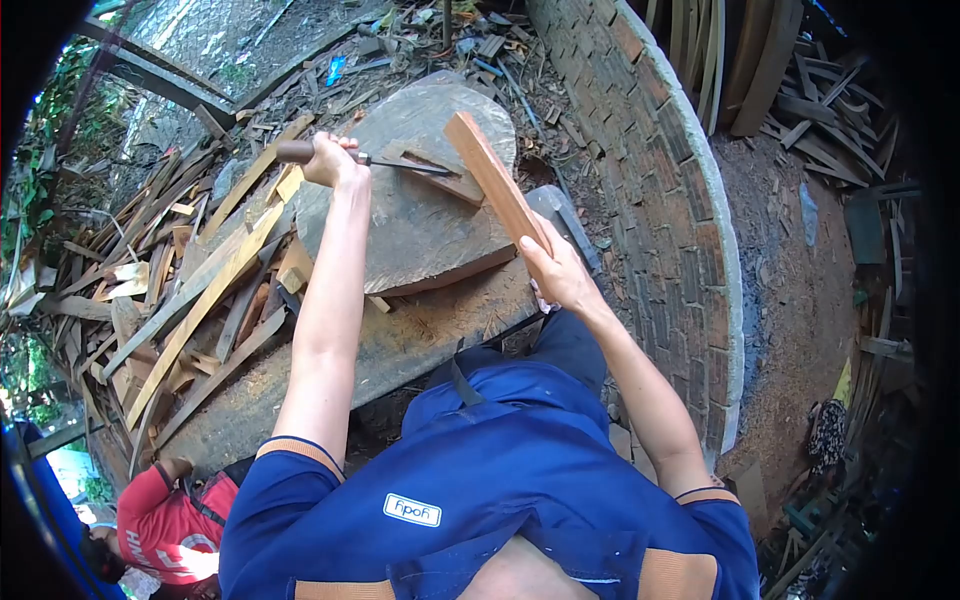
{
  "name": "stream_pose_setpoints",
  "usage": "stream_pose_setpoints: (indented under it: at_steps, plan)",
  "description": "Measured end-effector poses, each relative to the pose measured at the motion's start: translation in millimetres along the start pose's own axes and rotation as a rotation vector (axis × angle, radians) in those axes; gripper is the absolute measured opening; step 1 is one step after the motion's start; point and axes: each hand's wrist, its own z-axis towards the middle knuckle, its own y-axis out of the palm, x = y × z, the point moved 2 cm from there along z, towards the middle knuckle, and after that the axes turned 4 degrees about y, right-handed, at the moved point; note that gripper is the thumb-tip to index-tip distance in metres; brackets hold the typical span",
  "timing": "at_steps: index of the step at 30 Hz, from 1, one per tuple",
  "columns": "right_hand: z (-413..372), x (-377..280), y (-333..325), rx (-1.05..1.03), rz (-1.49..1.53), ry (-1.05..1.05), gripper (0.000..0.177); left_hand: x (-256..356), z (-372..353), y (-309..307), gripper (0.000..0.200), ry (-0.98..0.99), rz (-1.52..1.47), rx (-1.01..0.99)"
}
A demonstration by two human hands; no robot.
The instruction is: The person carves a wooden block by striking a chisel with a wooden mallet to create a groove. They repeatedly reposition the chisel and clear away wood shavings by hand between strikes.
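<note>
My left hand (pixel 333 163) is closed round the brown wooden handle of a knife (pixel 408 165), its narrow dark blade pointing right above a round wood chopping block (pixel 400 230). In my right hand (pixel 560 268) is a flat reddish-brown wood strip (pixel 492 178), gripped near its lower end, with the far end slanting up and left past the block's right side. Under the knife's tip, a short wood piece (pixel 465 185) lies on the block, partly hidden by the blade and strip. The blade and the strip look apart.
Wood offcuts (pixel 190 290) are heaped left of the block. A curved brick wall (pixel 660 200) runs along the right, with more scrap wood (pixel 830 120) beyond it. A person in red (pixel 165 525) is at lower left. Sawdust covers the bench (pixel 400 345).
</note>
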Motion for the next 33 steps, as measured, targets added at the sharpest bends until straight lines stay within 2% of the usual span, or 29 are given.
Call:
stream_pose_setpoints:
  at_steps: [1, 4, 5, 9, 13, 18, 21, 23, 24, 26, 27, 28, 30, 31, 33]
  plan:
    - [-1, 0, 0, 0.020, -0.014, -0.055, 0.060, 9, -9, 7, 0.012, 0.010, -0.035, -0.076]
    - [-7, -1, -2, 0.006, 0.013, 0.022, 0.060, 30, -39, 43, 0.014, 0.125, 0.075, -0.362]
    - [-7, 0, -2, -0.001, 0.011, 0.021, 0.060, 32, -49, 52, 0.014, 0.102, 0.090, -0.485]
    - [-8, 0, -4, 0.020, 0.095, 0.054, 0.060, 23, -77, 80, 0.016, 0.226, 0.123, -0.756]
    - [-10, 2, -8, 0.052, 0.061, 0.048, 0.060, 11, -90, 91, 0.016, 0.258, 0.159, -0.871]
    - [-12, 2, -14, 0.047, 0.062, 0.086, 0.060, 3, -95, 100, 0.018, 0.280, 0.229, -0.912]
    - [-6, -1, -20, 0.052, 0.014, 0.044, 0.059, -4, -96, 107, 0.018, 0.335, 0.318, -0.987]
    - [5, -4, -27, 0.154, -0.087, -0.092, 0.061, -9, -105, 110, 0.016, 0.385, 0.384, -0.999]
    - [5, -34, -34, 0.078, 0.028, 0.057, 0.063, -11, -110, 113, 0.016, 0.430, 0.456, -1.012]
    - [6, -89, -58, 0.129, 0.056, 0.017, 0.067, -16, -121, 117, 0.016, 0.581, 0.538, -1.033]
    - [13, -104, -67, 0.252, 0.132, -0.109, 0.068, -18, -128, 119, 0.018, 0.686, 0.547, -1.040]
    - [15, -126, -81, 0.314, 0.149, -0.194, 0.067, -15, -137, 119, 0.016, 0.706, 0.615, -1.042]
    - [9, -169, -107, 0.374, 0.165, -0.470, 0.060, -19, -146, 118, 0.021, 0.637, 0.569, -1.093]
    - [4, -185, -117, 0.411, 0.143, -0.519, 0.056, -20, -149, 119, 0.021, 0.631, 0.590, -1.117]
    - [7, -204, -114, 0.621, 0.012, -0.620, 0.051, -21, -152, 118, 0.021, 0.628, 0.610, -1.125]
